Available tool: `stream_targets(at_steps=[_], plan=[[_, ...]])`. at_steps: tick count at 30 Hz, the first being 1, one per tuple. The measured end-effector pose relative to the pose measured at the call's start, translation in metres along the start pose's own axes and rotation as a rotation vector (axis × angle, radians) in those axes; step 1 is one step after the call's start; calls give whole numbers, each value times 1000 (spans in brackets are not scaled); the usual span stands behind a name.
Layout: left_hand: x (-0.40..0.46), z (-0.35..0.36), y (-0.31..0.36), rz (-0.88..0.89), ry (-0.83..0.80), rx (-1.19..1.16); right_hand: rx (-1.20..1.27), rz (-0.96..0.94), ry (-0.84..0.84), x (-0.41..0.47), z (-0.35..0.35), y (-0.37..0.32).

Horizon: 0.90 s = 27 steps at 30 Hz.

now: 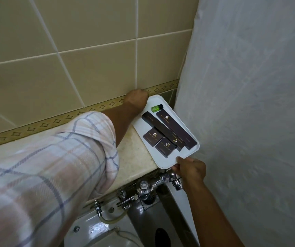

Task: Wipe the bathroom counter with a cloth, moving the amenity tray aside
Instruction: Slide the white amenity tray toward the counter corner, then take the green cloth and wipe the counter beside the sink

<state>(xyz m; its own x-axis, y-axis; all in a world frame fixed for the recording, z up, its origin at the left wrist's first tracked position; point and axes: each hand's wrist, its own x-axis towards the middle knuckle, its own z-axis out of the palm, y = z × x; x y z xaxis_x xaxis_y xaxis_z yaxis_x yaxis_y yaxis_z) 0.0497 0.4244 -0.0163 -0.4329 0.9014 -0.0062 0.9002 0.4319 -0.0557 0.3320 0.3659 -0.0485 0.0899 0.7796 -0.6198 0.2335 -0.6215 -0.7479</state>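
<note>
Now your right hand (190, 169) pinches the tray's (162, 162) near end, left hand (137, 98) gripping its far end. Tray runs away from you along the counter (134, 157). Box (176, 129) lettering is too blurred to read.

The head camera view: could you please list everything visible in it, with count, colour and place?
amenity tray: one, white, on the counter's right end, its near corner past the counter edge
long boxes: two, dark brown, lying side by side on the tray
small boxes: two, dark brown, on the tray's near left part
small bottle: one, green with dark cap, lying at the tray's far end
counter: one, beige
wall tiles: beige, with patterned border strip, behind the counter
shower curtain: one, white, at right
metal plumbing: chrome, below the counter
left hand: at the tray's far edge, plaid sleeve
right hand: gripping the tray's near corner
</note>
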Motion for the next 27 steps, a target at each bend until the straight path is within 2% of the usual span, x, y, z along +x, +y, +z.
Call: stream_targets(at_steps=[2, 5, 6, 9, 12, 15, 17, 21, 23, 27], plan=[[-9, -5, -7, -10, -26, -69, -112, -56, 18, -5, -8, -4], [-35, -17, -21, 6, -33, -173, -348, -462, 179, -16, -18, -16], [-51, -21, -32, 17, -15, -174, -422, -598, 187, -25, -14, -22], [-112, -30, -60, 43, 71, -94, -658, -908, 66, -48, 22, -46], [-186, -40, -99, -46, 111, -21, -930, -1109, -117, -91, 86, -62], [-266, -53, -142, -220, 124, -32, -1037, -1324, -290, -147, 148, -51], [-331, -58, -171, -428, 160, -119, -1075, -1424, -440, -198, 187, -31], [-472, -54, -202, -938, 276, -434, -1094, -1597, -740, -313, 248, 35], [-534, -44, -200, -1095, 282, -525, -1111, -1648, -918, -365, 263, 75], [-614, -23, -176, -1298, 340, -619, -1277, -1652, -1250, -444, 279, 158]])
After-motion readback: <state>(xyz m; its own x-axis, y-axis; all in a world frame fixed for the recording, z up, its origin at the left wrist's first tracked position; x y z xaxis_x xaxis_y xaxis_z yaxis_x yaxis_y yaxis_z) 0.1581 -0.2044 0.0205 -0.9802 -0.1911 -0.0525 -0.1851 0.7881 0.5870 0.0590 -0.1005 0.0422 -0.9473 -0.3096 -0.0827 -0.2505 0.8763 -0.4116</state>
